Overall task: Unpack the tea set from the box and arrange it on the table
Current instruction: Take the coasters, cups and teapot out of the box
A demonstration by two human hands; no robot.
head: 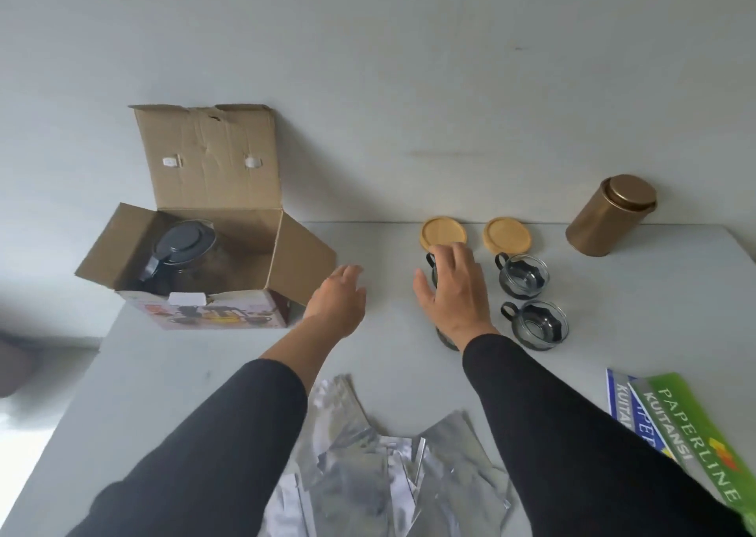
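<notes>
On the table | teapot (180, 256) waits inside box (196, 266) | our left hand (337, 301) open, empty; right hand (452, 291) open over cup (434, 268) | we should lift teapot upright with both hands.

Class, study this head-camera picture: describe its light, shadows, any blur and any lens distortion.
Head view: light is soft and even, shadows faint; the box interior is dark around the teapot. The foil bags give dull glare. The left edge is blurred. Wide-angle stretch enlarges the sleeves and tilts the tin outward.
</notes>
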